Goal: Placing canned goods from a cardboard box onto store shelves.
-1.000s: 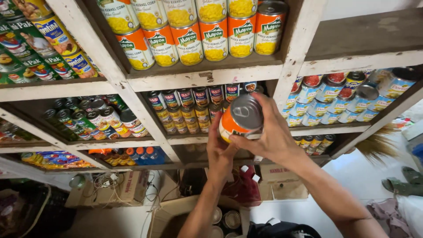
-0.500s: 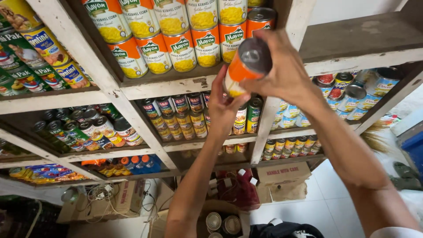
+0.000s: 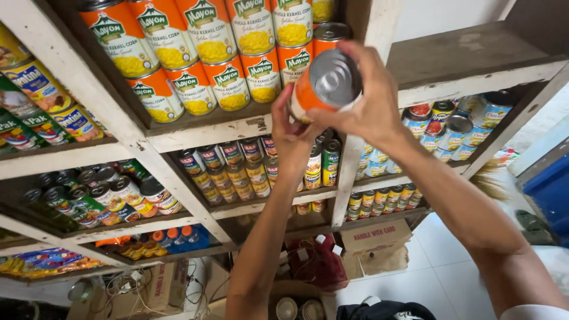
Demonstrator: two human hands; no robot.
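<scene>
Both my hands hold one orange can (image 3: 323,86) with a silver lid, raised in front of the upper shelf. My right hand (image 3: 367,95) wraps over its top and right side. My left hand (image 3: 291,131) supports it from below and the left. Just behind it, rows of orange corn cans (image 3: 207,59) are stacked two high on the wooden shelf (image 3: 207,127). One more orange can (image 3: 329,34) stands at the right end of that stack, right by the held can.
Lower shelves carry small tins (image 3: 237,172), bottles (image 3: 101,198) and blue-labelled cans (image 3: 450,127). The upper right shelf board (image 3: 468,56) is bare. Cardboard boxes (image 3: 373,237), a red bag (image 3: 320,264) and loose cans (image 3: 299,309) sit on the white tiled floor.
The can has been lifted from the middle shelf level up to the top shelf's stack of corn cans. My left hand has come back onto it.
</scene>
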